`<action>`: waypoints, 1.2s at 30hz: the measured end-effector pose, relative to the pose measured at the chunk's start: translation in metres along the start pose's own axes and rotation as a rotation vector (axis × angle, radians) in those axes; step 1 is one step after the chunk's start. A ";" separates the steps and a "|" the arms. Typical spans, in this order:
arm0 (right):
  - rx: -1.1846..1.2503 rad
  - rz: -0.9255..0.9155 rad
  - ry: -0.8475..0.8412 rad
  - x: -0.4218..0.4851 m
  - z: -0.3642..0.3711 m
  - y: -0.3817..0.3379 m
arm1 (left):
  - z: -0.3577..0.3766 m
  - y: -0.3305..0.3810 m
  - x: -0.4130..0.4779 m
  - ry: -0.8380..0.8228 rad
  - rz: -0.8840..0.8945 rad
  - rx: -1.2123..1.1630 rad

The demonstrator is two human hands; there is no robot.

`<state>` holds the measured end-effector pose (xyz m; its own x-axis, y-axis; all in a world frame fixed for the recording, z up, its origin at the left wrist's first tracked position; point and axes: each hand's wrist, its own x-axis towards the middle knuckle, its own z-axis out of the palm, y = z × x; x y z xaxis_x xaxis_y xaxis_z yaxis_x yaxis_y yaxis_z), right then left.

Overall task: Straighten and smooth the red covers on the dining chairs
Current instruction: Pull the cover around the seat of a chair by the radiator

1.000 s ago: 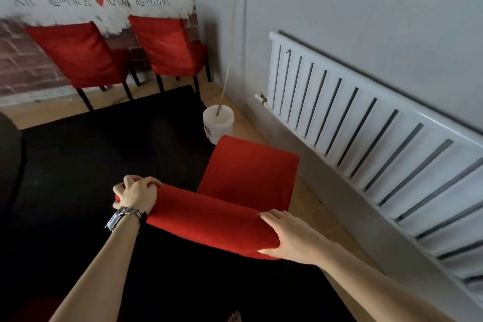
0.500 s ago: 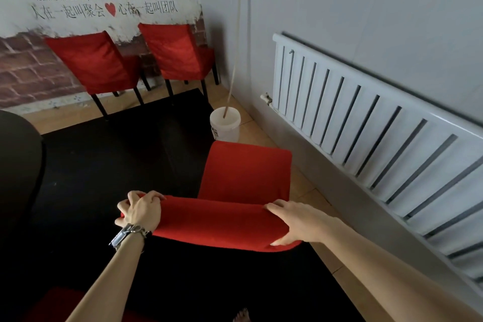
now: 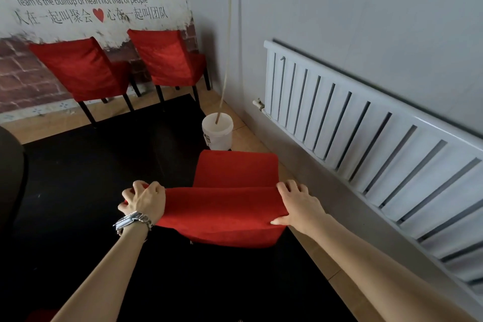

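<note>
Both corners of the near chair's (image 3: pixel 235 168) red cover (image 3: pixel 219 213), atop its backrest, were gripped, left hand (image 3: pixel 145 200) curled round one, right hand (image 3: pixel 298 205) clasping the other, so smoothing seemed midway (two wall chairs (image 3: pixel 83 70) probably awaited attention).

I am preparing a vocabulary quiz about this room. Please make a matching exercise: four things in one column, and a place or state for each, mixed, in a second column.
Things
1. white plastic bucket
2. silver metal wristwatch
3. white ribbed metal radiator
4. red fabric chair cover

Places or states
a. on the left wrist
b. fixed to the grey wall
c. gripped by the left hand and right hand
d. holds a long tan stick

Pairs: 1-d, 2-a, 3-b, 4-c
</note>
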<state>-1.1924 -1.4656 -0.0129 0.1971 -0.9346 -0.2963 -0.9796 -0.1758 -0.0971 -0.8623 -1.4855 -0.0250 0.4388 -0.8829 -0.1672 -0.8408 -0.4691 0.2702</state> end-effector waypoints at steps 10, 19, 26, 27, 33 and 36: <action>-0.006 0.037 0.097 0.031 0.013 -0.028 | -0.005 0.003 0.024 0.035 0.133 -0.044; 0.030 0.119 0.182 0.041 0.009 -0.033 | 0.006 -0.002 0.018 0.185 0.160 -0.120; -0.010 0.056 0.133 0.041 0.003 -0.024 | 0.018 -0.011 -0.006 0.252 0.127 -0.147; -0.020 0.046 0.125 0.040 0.002 -0.022 | 0.020 -0.013 -0.010 0.255 0.124 -0.142; -0.073 -0.003 0.116 0.041 -0.003 -0.012 | 0.035 -0.019 -0.038 0.313 0.107 -0.128; -0.107 -0.038 0.142 0.044 -0.004 -0.012 | 0.040 -0.023 -0.052 0.346 0.083 -0.139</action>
<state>-1.1716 -1.5061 -0.0213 0.2341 -0.9595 -0.1567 -0.9716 -0.2367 -0.0019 -0.8781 -1.4281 -0.0609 0.4721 -0.8621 0.1840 -0.8372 -0.3731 0.3998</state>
